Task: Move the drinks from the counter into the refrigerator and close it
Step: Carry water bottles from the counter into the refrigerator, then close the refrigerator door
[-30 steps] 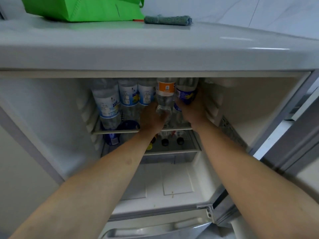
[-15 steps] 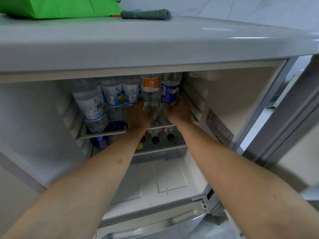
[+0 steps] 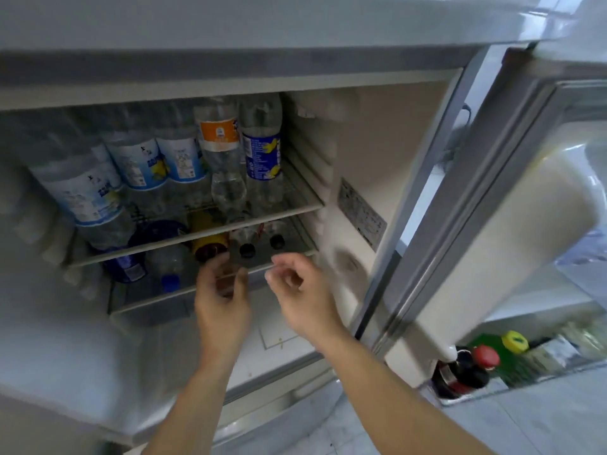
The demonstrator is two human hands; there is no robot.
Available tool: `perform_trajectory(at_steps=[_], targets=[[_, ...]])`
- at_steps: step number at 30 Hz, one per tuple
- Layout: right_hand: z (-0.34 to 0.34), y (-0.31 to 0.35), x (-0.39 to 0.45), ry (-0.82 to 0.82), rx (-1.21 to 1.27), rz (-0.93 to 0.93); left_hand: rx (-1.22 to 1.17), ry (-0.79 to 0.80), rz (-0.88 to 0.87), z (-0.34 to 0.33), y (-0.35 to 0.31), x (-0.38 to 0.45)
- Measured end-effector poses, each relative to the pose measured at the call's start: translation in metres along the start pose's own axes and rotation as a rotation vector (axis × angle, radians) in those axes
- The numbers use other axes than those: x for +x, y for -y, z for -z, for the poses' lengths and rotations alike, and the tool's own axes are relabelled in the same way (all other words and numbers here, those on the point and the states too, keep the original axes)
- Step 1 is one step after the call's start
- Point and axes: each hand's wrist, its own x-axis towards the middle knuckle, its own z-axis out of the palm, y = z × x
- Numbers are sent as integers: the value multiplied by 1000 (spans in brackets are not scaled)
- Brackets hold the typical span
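The small refrigerator [image 3: 387, 133] stands open. On its upper wire shelf [image 3: 297, 210] stand several clear drink bottles, among them an orange-labelled bottle [image 3: 219, 149] and a blue-and-yellow-labelled bottle [image 3: 262, 149] at the right. More bottles lie on the lower shelf with their caps toward me. My left hand [image 3: 223, 300] and my right hand [image 3: 300, 293] hover in front of the lower shelf, below those two bottles. Both hands are empty, with loosely curled fingers held apart.
The fridge door [image 3: 512, 205] swings open on the right; its lower rack holds a dark bottle with a red cap [image 3: 469, 369] and a yellow-capped item [image 3: 515, 341]. The white fridge top [image 3: 262, 21] overhangs above. Pale tiled floor lies below right.
Both hands have let go of the orange-labelled and blue-and-yellow-labelled bottles and drawn back toward me and downward. The view has swung right, showing the open door.
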Motion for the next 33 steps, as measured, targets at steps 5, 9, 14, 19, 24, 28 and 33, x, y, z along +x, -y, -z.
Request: perform_trajectory(at_steps=[5, 9, 14, 19, 24, 28, 33], targets=[[31, -46, -62, 55, -34, -182, 64, -3, 201, 4, 27, -68], [68, -78, -110, 91, -37, -220, 104, -27, 321, -2, 29, -127], [137, -129, -175, 168, -57, -317, 96, -63, 335, -33, 17, -217], [256, -182, -221, 109, -20, -421, 134, -13, 404, -95, -4, -311], [417, -216, -244, -165, 145, -642, 131, -10, 478, -143, -35, -390], [518, -213, -189, -482, 212, -549, 138, 55, 460, -170, -62, -419], [578, -161, -80, -474, 327, -405, 115, 116, 412, -200, -98, -424]])
